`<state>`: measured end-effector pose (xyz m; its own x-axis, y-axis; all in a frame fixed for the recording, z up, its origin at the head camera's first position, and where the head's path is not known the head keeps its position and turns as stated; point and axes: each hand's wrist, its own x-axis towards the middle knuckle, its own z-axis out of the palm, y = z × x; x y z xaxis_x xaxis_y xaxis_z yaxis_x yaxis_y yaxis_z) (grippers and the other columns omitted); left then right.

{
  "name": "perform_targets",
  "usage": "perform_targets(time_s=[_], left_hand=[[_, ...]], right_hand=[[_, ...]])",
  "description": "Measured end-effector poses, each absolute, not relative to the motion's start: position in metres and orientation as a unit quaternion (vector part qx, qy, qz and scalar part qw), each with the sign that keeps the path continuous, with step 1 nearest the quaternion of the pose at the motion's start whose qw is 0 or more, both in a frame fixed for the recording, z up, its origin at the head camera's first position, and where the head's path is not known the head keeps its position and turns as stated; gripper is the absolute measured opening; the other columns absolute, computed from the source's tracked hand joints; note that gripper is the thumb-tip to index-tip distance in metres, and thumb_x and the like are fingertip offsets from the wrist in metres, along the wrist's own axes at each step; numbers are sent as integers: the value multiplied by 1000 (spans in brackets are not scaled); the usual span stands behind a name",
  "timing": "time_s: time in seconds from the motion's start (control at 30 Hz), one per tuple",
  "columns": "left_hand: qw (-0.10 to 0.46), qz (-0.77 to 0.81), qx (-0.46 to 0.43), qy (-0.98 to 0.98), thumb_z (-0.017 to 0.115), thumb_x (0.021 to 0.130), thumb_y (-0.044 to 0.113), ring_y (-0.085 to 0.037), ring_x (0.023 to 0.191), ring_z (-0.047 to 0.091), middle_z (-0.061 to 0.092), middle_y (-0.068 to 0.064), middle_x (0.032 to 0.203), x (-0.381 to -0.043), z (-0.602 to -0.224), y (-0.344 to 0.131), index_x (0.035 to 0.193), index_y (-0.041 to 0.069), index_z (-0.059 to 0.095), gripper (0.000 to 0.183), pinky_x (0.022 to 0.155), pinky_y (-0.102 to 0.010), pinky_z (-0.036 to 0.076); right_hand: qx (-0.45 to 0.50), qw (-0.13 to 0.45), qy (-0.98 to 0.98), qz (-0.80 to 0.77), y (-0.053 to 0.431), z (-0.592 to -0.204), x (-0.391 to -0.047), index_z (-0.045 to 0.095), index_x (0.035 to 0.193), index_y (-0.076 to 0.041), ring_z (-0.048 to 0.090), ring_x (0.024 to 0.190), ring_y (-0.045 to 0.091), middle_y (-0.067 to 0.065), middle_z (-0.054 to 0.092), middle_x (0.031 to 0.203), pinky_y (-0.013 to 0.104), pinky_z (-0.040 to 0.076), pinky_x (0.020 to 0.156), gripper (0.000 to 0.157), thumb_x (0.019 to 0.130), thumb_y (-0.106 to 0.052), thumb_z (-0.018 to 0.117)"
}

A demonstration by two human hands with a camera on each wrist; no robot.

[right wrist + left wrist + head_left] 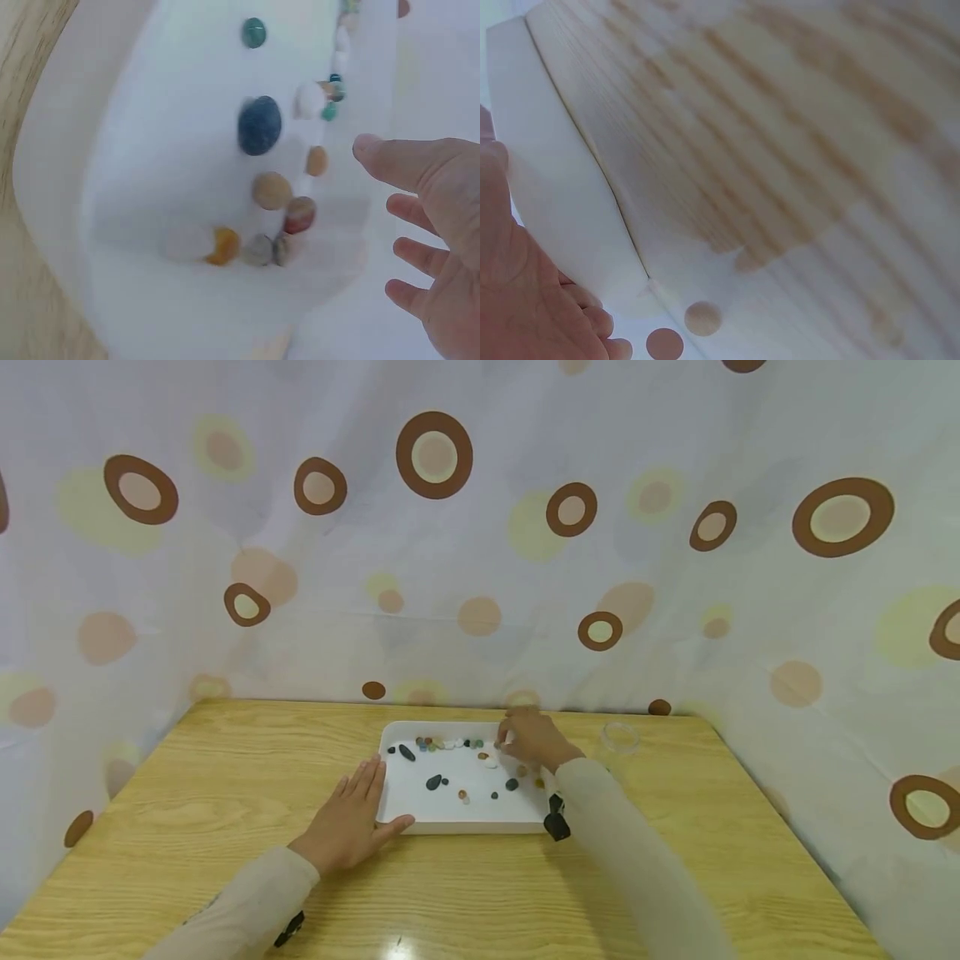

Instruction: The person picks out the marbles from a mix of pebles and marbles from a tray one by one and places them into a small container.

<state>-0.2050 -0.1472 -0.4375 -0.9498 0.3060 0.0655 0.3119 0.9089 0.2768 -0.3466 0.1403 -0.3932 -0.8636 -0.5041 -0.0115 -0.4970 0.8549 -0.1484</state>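
Observation:
A shallow white tray [480,818] sits on the table with many small pebbles in it. At its left wall, my left hand [352,822] lies with fingers straight, thumb along the front corner. The left wrist view shows that palm [525,300] beside the tray's outer wall [562,165]. My right hand [534,739] reaches over the tray's far right part, fingers pointing down near the end of a row of pebbles [450,744]. In the right wrist view its thumb [397,161] and fingers stand apart, with no pebble seen between them; the index finger is hidden.
Dark pebbles [434,782] lie scattered mid-tray. In the tray's right part are a dark blue pebble [259,126], an orange one [223,246] and several others. A clear round ring-like dish [619,737] stands right of the tray. A dotted curtain [480,568] hangs behind the wooden table [225,793].

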Motion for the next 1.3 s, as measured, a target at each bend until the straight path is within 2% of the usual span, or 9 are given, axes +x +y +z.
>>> perform_targets(time_s=[0.17,0.37,0.77,1.03,1.3], left_hand=[[10,-145,-157,-977,38,92,68,-39,145,14,13,-24,157,-205,-439,-148,149,-9,16,98,115,-55,17],[11,-142,-156,-978,36,92,69,-39,145,14,12,-23,157,-206,-439,-149,149,-9,16,99,115,-55,17],[10,-151,-156,-976,38,92,68,-39,145,13,12,-24,157,-205,-437,-151,149,-9,14,98,115,-56,16],[12,-149,-157,-976,38,92,68,-39,145,13,13,-24,157,-206,-438,-150,149,-9,15,98,115,-56,16],[12,-151,-162,-975,40,93,66,-40,144,14,13,-25,157,-205,-437,-149,149,-9,15,97,114,-56,17]], right_hand=[[-297,-28,953,-47,151,-375,-333,71,92,-15,41,130,38,15,51,137,55,42,99,5,90,-19,69],[-317,-106,942,-23,174,-359,-315,71,92,-16,42,129,39,16,53,135,58,42,97,7,87,-21,72],[-267,-212,939,-43,240,-336,-292,69,92,-9,46,123,45,23,54,130,61,45,90,12,85,-18,74],[-193,-226,952,-76,271,-340,-286,69,96,-2,43,121,49,28,53,128,64,43,89,16,86,-14,72],[-169,-208,960,-76,281,-349,-285,69,100,-1,42,120,51,30,53,127,67,41,87,18,89,-16,69]])
